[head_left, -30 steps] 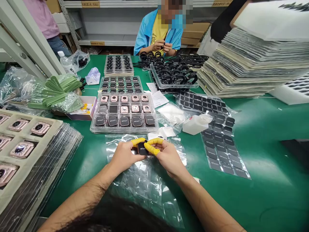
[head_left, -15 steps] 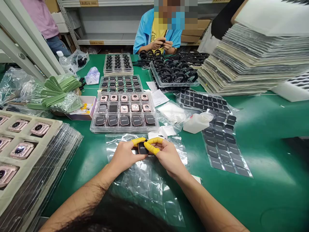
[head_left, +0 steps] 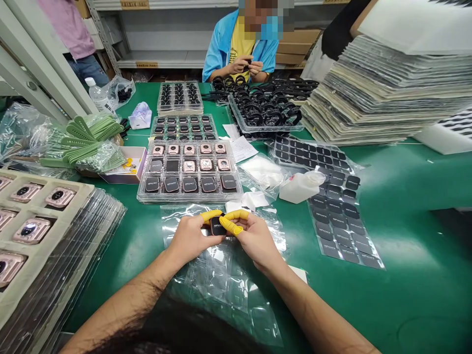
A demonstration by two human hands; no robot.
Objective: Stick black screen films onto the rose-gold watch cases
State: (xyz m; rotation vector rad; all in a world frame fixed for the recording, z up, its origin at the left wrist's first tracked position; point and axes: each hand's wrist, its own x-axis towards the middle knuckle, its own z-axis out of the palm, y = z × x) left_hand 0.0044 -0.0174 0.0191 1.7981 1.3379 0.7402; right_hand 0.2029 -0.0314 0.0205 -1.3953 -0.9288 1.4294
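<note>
Between both hands is a smartwatch body (head_left: 217,226) with a black film with white lettering on its face. My left hand (head_left: 191,237) is closed on its left side, and a yellow finger cot covers the index finger. My right hand (head_left: 252,233), in yellow finger cots on thumb and forefinger, pinches its right edge and presses on the face. Under the hands lie clear plastic sheets (head_left: 221,280). Just beyond is a clear tray (head_left: 190,199) of pink watch bodies, its front row covered with black lettered films. To the right lies a sheet of black film stickers (head_left: 342,221).
A stack of trays with pink watches (head_left: 55,236) stands at left, near green straps (head_left: 92,135). A white bottle (head_left: 300,187) lies right of the tray. Black straps (head_left: 265,105) pile up before a co-worker in a blue jacket (head_left: 221,44). A tall sheet stack (head_left: 368,93) rises right.
Almost nothing differs: both hands keep their grip on the watch body, and the view has shifted very slightly.
</note>
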